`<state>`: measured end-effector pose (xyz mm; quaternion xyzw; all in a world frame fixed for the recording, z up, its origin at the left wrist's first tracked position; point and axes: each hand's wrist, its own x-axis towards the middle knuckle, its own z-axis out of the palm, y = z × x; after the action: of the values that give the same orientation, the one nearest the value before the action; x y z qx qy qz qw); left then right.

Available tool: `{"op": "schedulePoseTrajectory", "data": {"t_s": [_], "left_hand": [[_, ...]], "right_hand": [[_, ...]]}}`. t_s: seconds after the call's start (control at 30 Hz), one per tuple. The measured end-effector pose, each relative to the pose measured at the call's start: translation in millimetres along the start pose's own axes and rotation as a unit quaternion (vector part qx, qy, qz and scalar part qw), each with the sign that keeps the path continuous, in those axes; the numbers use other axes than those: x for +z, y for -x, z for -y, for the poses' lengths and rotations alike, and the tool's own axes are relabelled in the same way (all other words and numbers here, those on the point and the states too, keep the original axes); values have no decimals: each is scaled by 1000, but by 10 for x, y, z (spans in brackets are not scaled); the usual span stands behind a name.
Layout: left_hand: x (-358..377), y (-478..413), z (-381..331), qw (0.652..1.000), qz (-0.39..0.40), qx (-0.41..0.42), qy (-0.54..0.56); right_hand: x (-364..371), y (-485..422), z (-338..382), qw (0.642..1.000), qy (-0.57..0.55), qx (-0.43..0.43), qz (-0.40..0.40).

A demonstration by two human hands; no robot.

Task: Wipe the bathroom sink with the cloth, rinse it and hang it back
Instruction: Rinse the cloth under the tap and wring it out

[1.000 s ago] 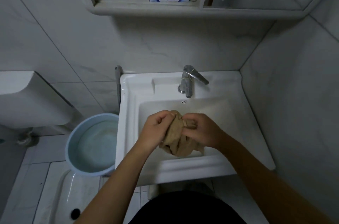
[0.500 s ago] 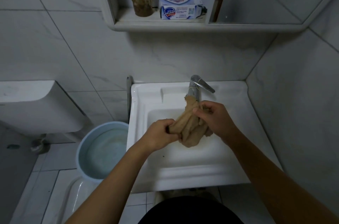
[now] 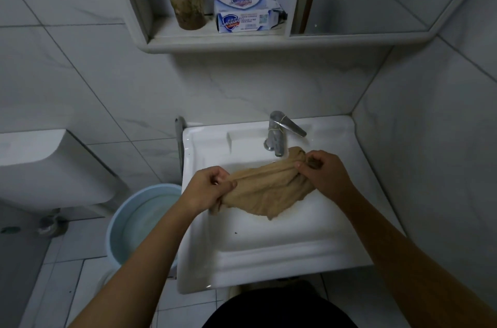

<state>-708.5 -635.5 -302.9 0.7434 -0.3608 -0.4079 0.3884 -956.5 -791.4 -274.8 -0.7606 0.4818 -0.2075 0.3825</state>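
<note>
Cloth (image 3: pixel 265 189) stretched between both hands over sink (image 3: pixel 269 255).

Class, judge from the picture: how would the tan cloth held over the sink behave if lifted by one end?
Probably floppy: the cloth sags between the left hand and right hand. Its lower edge droops toward the sink, so it would likely dangle. Possibly damp, so heavier.

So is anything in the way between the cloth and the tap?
No. Both hands, left and right, hold the cloth stretched over the sink, just below the tap; nothing sits between them.
</note>
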Motion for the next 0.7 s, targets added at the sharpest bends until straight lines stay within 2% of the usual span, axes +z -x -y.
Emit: {"op": "schedulePoseTrajectory", "data": {"t_s": [0.1, 0.2, 0.27, 0.43, 0.57, 0.7], "left_hand": [[98, 12, 21, 999, -30, 10, -40], [233, 89, -46, 998, -33, -3, 62], [320, 171, -65, 995, -33, -5, 90], [423, 512, 196, 988, -131, -51, 66], [471, 1025, 365, 955, -241, -126, 116], [654, 1736, 459, 899, -354, -191, 175]], "right_hand": [[95, 57, -96, 1000, 17, 4, -1], [161, 122, -188, 1000, 16, 17, 12], [189, 139, -222, 999, 17, 20, 28], [315, 134, -194, 995, -20, 17, 99], [539, 213, -14, 976, -50, -5, 212], [857, 515, 187, 943, -57, -25, 326]]}}
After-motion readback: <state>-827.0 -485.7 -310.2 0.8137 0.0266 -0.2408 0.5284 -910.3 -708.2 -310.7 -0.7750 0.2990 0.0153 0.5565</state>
